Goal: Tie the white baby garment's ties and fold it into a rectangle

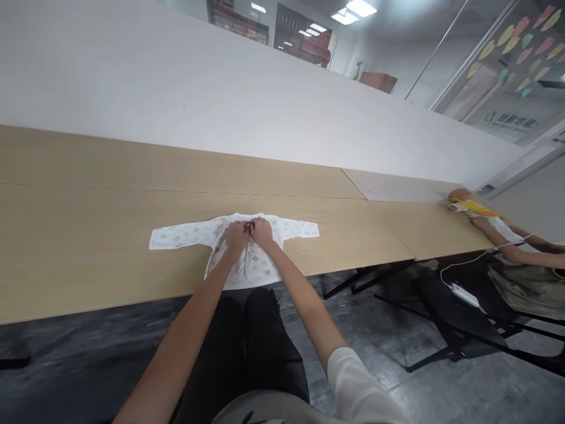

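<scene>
A small white baby shirt with a scattered print lies flat on the table, both sleeves stretched out sideways. Its lower hem reaches the table's front edge. Over the upper middle of the front, near the neckline, my left hand is closed on the fabric. Right beside it my right hand also pinches the shirt, and the fingertips of both hands meet. A front opening runs down the cloth below them. What exactly sits between the fingertips is too small to make out.
The long wooden table runs along a white wall. At the far right, another person's arms reach to a doll in yellow and white. Black folding chairs stand there, with a white power strip on one.
</scene>
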### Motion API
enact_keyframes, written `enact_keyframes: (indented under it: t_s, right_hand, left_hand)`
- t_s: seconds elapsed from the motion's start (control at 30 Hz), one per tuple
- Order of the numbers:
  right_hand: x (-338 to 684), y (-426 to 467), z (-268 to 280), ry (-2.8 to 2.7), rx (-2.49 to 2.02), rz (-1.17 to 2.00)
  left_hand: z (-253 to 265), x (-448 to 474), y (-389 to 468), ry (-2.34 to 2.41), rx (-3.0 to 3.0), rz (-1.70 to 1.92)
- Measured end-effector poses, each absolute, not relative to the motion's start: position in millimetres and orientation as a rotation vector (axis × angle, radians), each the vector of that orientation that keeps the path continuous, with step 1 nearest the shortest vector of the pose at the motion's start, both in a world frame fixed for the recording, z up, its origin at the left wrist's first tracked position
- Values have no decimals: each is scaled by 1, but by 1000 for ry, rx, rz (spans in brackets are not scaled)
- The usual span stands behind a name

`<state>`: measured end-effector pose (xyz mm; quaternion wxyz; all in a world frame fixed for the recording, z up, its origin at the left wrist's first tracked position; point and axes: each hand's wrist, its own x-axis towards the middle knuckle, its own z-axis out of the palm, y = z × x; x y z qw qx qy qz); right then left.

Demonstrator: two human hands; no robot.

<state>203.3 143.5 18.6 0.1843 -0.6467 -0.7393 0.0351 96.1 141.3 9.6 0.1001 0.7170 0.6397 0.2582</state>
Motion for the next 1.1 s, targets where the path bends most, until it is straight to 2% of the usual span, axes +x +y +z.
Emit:
enact_keyframes:
  t_s: [0.47,1.1]
  right_hand:
    - [203,147,2,-1788,-1623,285]
    - [210,155,0,-1776,-1539,422]
  left_hand:
    - [6,94,145,1865,2011,816]
    - [9,93,143,1845,2014,776]
